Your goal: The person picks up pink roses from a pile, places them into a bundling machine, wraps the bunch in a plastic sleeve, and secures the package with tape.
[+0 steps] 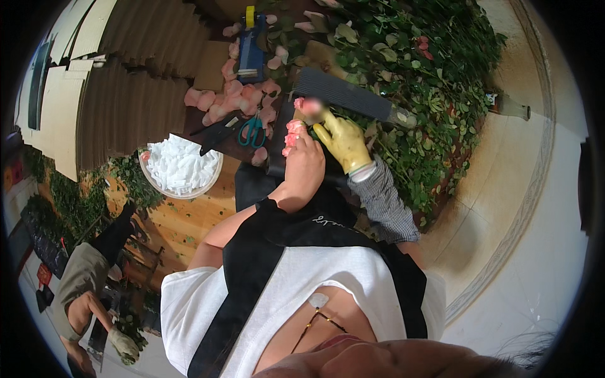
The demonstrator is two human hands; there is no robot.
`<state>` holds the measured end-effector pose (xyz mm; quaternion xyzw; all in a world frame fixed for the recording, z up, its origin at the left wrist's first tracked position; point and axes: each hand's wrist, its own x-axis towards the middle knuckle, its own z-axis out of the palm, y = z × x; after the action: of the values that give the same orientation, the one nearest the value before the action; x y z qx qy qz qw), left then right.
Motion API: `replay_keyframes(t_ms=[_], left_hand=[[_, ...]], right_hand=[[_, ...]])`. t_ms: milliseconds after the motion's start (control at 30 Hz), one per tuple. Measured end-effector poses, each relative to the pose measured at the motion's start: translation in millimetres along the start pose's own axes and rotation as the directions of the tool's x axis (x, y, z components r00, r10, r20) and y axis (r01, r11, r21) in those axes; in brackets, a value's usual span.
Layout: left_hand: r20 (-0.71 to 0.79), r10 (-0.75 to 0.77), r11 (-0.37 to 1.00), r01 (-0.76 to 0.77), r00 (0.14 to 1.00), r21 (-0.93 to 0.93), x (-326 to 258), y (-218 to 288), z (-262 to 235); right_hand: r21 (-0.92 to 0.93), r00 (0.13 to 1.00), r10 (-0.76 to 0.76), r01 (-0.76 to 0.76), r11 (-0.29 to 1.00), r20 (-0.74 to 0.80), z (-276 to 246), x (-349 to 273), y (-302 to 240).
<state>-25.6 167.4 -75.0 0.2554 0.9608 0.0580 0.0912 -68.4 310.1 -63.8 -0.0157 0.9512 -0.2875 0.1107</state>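
Note:
My bare left hand curls its fingers over a small row of pink roses at the edge of a dark work surface. My right hand wears a yellow glove and a checked sleeve. Its index finger reaches toward another pink rose, with the thumb held apart from it. A blurred patch covers the fingertip, so whether it touches that rose is unclear. Just beyond both hands lies a dark grey ridged board.
Loose pink petals, teal-handled scissors and a blue tape dispenser lie ahead. At left are a tub of white pieces and corrugated cardboard. Leafy stems heap at right beside a bottle. Another person works lower left.

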Motion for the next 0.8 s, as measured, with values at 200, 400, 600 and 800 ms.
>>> replay_keyframes(t_ms=[200,400,600,800], left_hand=[[-0.206,-0.024,0.993,-0.001,0.978,-0.12,10,-9,5],[-0.203,-0.01,0.999,-0.001,0.979,-0.054,13,-6,10],[-0.129,0.011,1.0,-0.011,0.992,-0.006,10,-8,3],[-0.198,0.014,1.0,-0.017,0.98,-0.009,10,-6,13]], right_hand=[[0.232,0.991,-0.129,0.118,0.965,0.032,6,4,35],[0.095,0.998,-0.035,0.04,0.995,-0.056,-6,-7,4],[0.122,0.978,-0.074,0.1,0.987,-0.196,-38,-10,-28],[0.27,0.996,-0.047,0.064,0.961,-0.07,3,6,-6]])
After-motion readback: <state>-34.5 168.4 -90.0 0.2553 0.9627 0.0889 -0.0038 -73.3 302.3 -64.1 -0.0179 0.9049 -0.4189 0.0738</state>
